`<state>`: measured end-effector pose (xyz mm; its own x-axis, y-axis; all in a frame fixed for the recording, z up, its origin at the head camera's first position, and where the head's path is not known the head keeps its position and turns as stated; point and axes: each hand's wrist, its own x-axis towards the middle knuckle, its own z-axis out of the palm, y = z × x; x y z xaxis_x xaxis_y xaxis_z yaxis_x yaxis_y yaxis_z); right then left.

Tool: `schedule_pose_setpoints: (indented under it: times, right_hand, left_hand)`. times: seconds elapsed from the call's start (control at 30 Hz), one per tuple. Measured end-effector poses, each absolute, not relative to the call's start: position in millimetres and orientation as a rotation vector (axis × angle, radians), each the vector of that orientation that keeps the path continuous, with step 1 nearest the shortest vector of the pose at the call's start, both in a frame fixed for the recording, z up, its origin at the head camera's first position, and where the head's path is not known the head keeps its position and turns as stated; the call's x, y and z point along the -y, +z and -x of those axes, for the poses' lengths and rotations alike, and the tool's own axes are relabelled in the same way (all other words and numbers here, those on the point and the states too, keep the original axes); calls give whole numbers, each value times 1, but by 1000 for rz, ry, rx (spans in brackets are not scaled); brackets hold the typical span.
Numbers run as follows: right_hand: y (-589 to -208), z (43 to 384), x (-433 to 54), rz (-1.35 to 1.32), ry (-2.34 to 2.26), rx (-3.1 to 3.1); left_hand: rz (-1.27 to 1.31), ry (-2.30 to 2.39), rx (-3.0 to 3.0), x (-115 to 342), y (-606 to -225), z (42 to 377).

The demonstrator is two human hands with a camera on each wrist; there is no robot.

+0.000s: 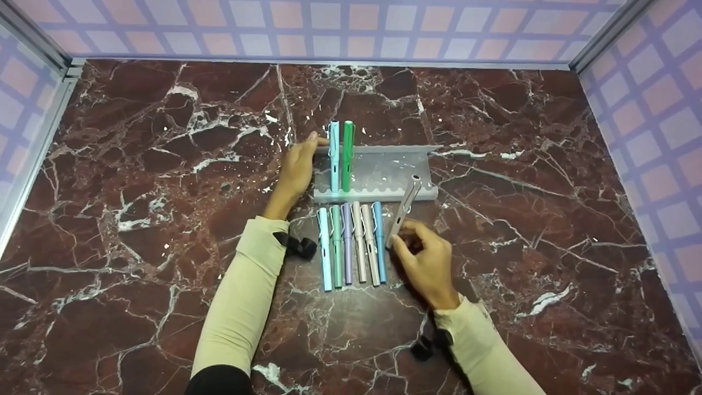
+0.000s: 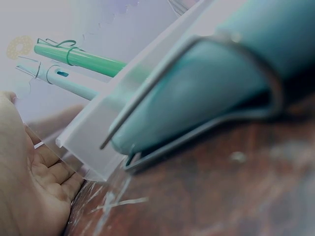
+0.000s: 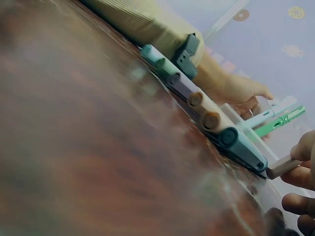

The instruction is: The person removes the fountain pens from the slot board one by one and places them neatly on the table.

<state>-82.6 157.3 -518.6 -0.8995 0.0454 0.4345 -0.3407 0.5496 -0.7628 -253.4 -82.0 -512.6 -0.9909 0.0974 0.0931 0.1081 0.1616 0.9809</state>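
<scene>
My right hand (image 1: 430, 263) pinches a greyish fountain pen (image 1: 407, 206) near its lower end, with the clip end tilted up in front of the holder. My left hand (image 1: 298, 167) holds the left end of a clear plastic pen holder (image 1: 392, 170); in the left wrist view its curled fingers (image 2: 51, 169) show at the holder's end panel. A light blue pen (image 1: 334, 159) and a green pen (image 1: 347, 159) stand side by side in the holder's left slots. In the right wrist view, thumb and fingers grip the greyish pen (image 3: 283, 166).
Before the holder lies a row of pens: light blue (image 1: 326, 252), green (image 1: 336, 249), purple (image 1: 347, 247), two beige-grey (image 1: 360, 247) and blue (image 1: 379, 247). All lie on the red marbled table (image 1: 164, 230). Checked panels (image 1: 356, 33) wall in the back and sides.
</scene>
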Motion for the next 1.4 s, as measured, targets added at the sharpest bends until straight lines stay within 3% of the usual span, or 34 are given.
schedule_pose_setpoints:
  times: [0.3,0.93,1.4]
  right_hand:
    - [-523,48,-159,-265,1278,2357]
    - [-517,49,-156,-57,1021,2458]
    - [-517,47,-156,-192,831,2471]
  left_hand:
    - [248,-2044,2365,81,-514,253]
    - [221,-2102,2367,81,-513,253]
    - [234,-2070,2357,82,-514,255]
